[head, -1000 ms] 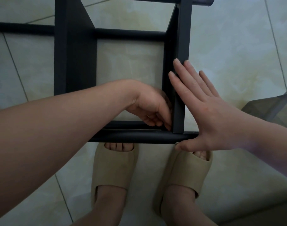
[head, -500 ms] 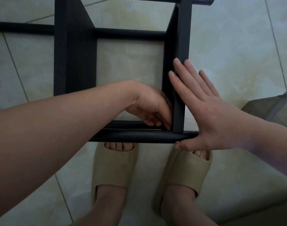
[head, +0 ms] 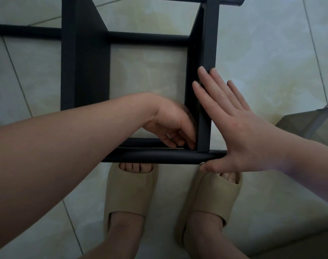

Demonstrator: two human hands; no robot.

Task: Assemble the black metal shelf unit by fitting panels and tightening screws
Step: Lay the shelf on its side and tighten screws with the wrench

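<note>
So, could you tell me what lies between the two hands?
In the head view, the shelf's black side panel stands between left hand and right hand.

Single view: a wide-angle camera worn on the person's head, looking steeply down and a little forward onto the tiled floor (head: 271,53). The wearer's own feet in beige slippers (head: 129,191) lie at bottom centre with toes pointing up-frame, so the top edge is the forward direction. The camera is near its subject: the black shelf frame (head: 84,62) runs off the top and left edges, while the left hand (head: 170,126) reaches in from the lower-left edge and the right hand (head: 239,133) from the right edge.
</note>
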